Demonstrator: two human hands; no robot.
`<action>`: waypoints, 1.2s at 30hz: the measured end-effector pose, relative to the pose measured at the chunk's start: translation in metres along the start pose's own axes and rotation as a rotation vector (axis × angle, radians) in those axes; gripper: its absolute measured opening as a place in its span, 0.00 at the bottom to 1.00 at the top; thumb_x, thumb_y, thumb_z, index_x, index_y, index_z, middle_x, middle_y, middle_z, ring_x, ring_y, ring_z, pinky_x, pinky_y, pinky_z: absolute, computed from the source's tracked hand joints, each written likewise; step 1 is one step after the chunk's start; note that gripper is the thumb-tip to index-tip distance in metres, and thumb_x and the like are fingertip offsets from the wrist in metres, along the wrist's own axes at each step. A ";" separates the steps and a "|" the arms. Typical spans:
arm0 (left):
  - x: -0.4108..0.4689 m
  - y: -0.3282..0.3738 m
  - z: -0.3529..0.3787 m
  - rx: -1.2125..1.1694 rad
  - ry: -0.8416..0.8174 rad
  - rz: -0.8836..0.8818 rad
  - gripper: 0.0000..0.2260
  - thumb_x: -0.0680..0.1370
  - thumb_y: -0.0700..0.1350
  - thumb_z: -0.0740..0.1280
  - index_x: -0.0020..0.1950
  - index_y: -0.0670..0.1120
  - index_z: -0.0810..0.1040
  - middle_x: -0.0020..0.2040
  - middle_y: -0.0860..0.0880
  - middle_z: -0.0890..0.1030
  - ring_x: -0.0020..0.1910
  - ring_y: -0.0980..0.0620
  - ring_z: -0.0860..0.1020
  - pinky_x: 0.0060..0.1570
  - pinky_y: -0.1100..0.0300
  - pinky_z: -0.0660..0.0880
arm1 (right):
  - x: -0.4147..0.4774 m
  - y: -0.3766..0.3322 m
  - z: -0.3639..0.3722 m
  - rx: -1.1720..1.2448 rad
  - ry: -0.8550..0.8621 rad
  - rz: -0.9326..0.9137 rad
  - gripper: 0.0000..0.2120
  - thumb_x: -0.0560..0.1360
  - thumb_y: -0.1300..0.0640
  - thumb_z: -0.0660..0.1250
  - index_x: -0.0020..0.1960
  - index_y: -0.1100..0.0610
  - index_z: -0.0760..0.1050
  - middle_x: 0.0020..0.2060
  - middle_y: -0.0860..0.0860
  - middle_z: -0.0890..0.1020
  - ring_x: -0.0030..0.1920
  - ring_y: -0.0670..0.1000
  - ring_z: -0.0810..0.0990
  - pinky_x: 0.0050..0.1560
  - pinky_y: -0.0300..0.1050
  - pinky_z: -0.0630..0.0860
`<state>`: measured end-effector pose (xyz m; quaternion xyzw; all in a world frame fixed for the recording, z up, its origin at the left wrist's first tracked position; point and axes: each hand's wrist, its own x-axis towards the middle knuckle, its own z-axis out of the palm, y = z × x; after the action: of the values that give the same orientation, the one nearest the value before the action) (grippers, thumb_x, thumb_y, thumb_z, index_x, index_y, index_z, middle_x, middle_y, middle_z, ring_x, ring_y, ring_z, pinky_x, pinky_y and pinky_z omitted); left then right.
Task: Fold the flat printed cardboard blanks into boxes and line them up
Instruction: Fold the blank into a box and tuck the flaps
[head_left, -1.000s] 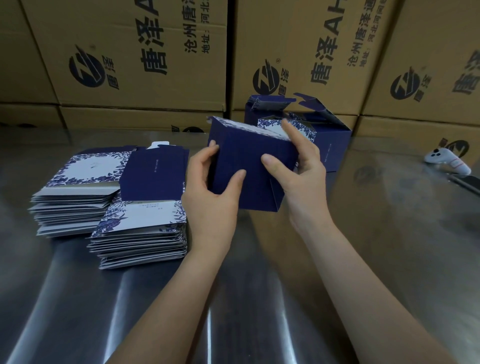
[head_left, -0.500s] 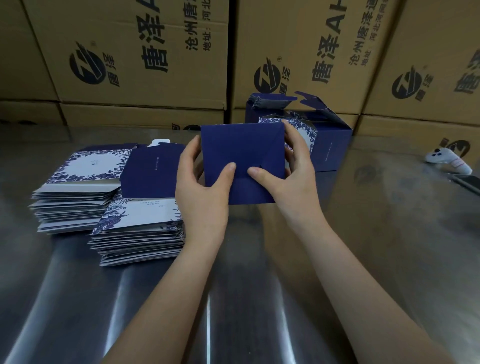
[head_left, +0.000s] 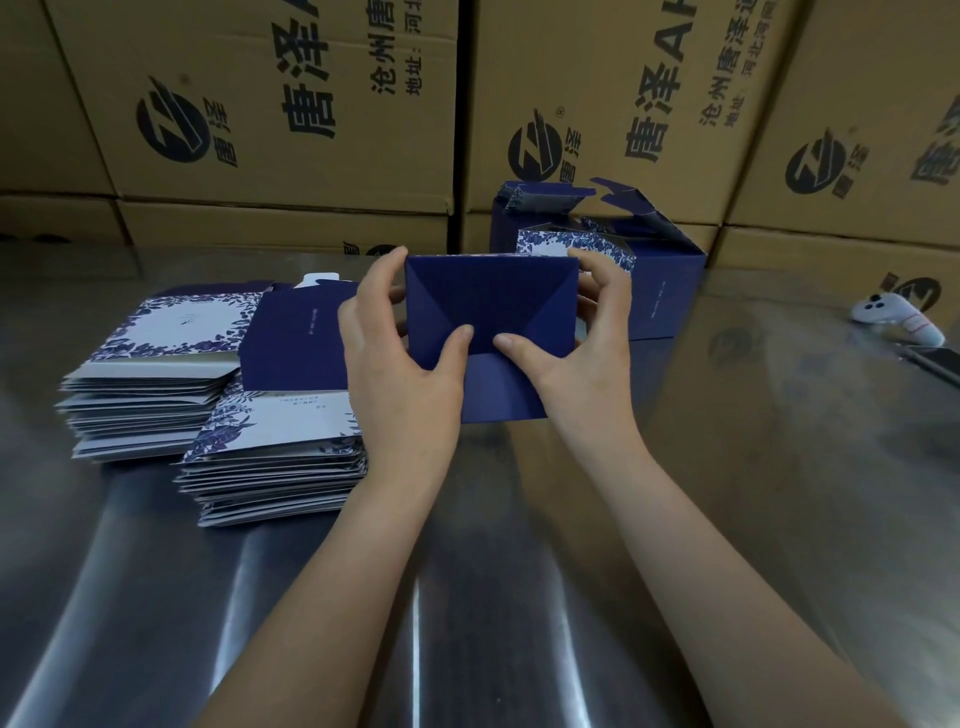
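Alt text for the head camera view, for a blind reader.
The left hand and right hand grip a navy cardboard box, its folded bottom facing the camera, both thumbs on the flaps. Left of it, two stacks of flat printed blanks lie on a steel table; another folded box stands behind, by brown cartons.

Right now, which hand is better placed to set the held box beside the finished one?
Probably the right hand: it grips the held box on the side nearest the finished box; the left hand is farther.

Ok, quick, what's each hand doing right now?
Left hand: holding the navy box, thumb pressed on its folded end.
Right hand: holding the navy box too, thumb pressed likewise.
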<state>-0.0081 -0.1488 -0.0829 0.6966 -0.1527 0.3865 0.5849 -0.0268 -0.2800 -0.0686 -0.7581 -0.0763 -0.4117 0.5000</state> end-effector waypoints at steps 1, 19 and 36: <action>0.001 -0.001 0.000 0.011 0.004 0.010 0.31 0.72 0.40 0.74 0.72 0.50 0.66 0.60 0.55 0.68 0.55 0.74 0.68 0.51 0.76 0.70 | 0.000 0.000 0.000 -0.006 0.007 -0.005 0.35 0.67 0.61 0.78 0.65 0.46 0.61 0.64 0.49 0.71 0.62 0.44 0.71 0.60 0.32 0.70; 0.001 0.000 -0.001 0.012 -0.021 0.016 0.31 0.74 0.41 0.73 0.74 0.51 0.64 0.60 0.58 0.67 0.57 0.66 0.70 0.58 0.51 0.75 | -0.002 0.002 0.003 -0.042 0.025 -0.037 0.35 0.68 0.62 0.78 0.67 0.52 0.61 0.64 0.51 0.69 0.63 0.45 0.70 0.64 0.39 0.71; 0.001 -0.004 0.000 -0.077 -0.114 0.027 0.32 0.77 0.44 0.70 0.77 0.56 0.60 0.62 0.67 0.67 0.63 0.72 0.68 0.61 0.73 0.68 | 0.000 -0.004 -0.002 0.159 -0.059 0.037 0.33 0.72 0.63 0.74 0.69 0.50 0.59 0.65 0.49 0.68 0.66 0.48 0.71 0.63 0.45 0.75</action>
<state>-0.0050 -0.1472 -0.0854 0.6925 -0.2099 0.3477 0.5963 -0.0298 -0.2804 -0.0654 -0.7290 -0.1093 -0.3725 0.5638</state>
